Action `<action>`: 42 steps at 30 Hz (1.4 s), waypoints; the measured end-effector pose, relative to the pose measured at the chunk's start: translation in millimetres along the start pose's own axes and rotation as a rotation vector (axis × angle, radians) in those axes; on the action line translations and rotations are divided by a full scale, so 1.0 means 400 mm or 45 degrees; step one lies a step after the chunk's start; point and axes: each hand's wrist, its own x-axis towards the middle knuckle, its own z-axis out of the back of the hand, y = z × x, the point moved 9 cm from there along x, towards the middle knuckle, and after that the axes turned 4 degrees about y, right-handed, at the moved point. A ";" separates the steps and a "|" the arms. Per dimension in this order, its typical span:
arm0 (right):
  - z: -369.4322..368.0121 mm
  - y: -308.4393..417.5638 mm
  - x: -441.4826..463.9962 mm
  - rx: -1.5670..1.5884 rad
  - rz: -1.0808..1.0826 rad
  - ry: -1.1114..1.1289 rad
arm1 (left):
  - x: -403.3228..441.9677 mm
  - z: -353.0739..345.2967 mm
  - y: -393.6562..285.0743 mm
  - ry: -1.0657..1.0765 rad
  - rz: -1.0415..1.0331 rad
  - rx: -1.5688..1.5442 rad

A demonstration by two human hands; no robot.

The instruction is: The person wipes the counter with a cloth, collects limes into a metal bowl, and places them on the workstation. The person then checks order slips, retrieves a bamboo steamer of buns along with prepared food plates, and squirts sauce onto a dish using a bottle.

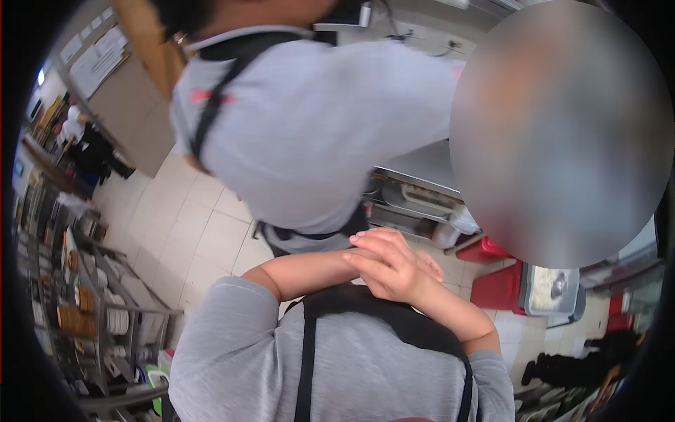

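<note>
My right hand (390, 269) lies across my left wrist in front of my black apron (351, 302). Its fingers are stretched out and slightly apart, pointing left, and I see nothing held in it. Most of my left hand (431, 267) is hidden beneath the right one; only some fingertips show past its far side. The two hands touch each other and no other object. Just beyond them stands a co-worker in a grey shirt (302, 119), back partly turned, one arm stretched to the right.
To the right, red bins (496, 288) stand by a tub (552, 290) of white contents with a metal scoop. A steel counter (422, 169) is beyond. Racks (105, 302) of stacked dishes line the left. Another person (81, 137) is far left. A blurred oval covers the upper right.
</note>
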 end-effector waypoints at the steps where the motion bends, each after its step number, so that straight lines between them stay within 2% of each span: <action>1: -0.022 0.001 0.020 0.038 0.018 0.012 | -0.018 0.017 -0.002 -0.037 -0.022 0.005; 2: -0.042 0.009 0.039 0.093 0.061 0.016 | -0.024 0.012 0.003 -0.068 -0.017 -0.120; 4: -0.078 0.026 0.065 0.170 0.118 0.032 | -0.029 0.009 0.004 -0.115 -0.058 -0.083; 9: -0.152 0.088 0.082 0.371 0.304 0.111 | -0.059 0.004 0.008 -0.233 -0.103 0.165; 14: -0.111 0.101 0.044 0.432 0.318 0.152 | -0.094 0.019 0.001 -0.313 -0.089 0.548; 15: -0.103 0.097 0.032 0.450 0.318 0.168 | -0.096 -0.005 -0.032 -0.315 -0.089 0.553; 17: -0.094 0.098 0.021 0.472 0.316 0.185 | -0.102 -0.056 -0.053 -0.225 -0.008 0.031; 21: -0.072 0.127 0.032 0.395 0.368 0.135 | 0.027 -0.017 -0.010 -0.389 -0.153 0.153; 24: -0.064 0.148 0.027 0.350 0.409 0.135 | 0.111 -0.022 -0.040 -0.387 -0.197 0.186; 26: -0.049 0.144 0.020 0.307 0.424 0.123 | 0.160 -0.022 -0.123 -0.367 -0.249 0.251; 29: -0.020 0.125 -0.013 0.261 0.371 0.146 | 0.262 -0.019 -0.335 -0.316 -0.393 0.405; 35: 0.021 0.090 -0.040 0.195 0.329 0.225 | 0.516 -0.122 -1.047 -0.119 -1.000 0.912; 38: 0.033 0.109 -0.020 0.159 0.399 0.150 | 0.644 -0.204 -1.218 -0.021 -1.161 1.023; 40: 0.035 0.124 -0.024 0.129 0.443 0.077 | 0.704 -0.239 -1.242 0.024 -1.175 1.028; 42: 0.048 0.122 -0.033 0.120 0.430 0.066 | 0.693 -0.231 -1.238 -0.073 -1.132 1.083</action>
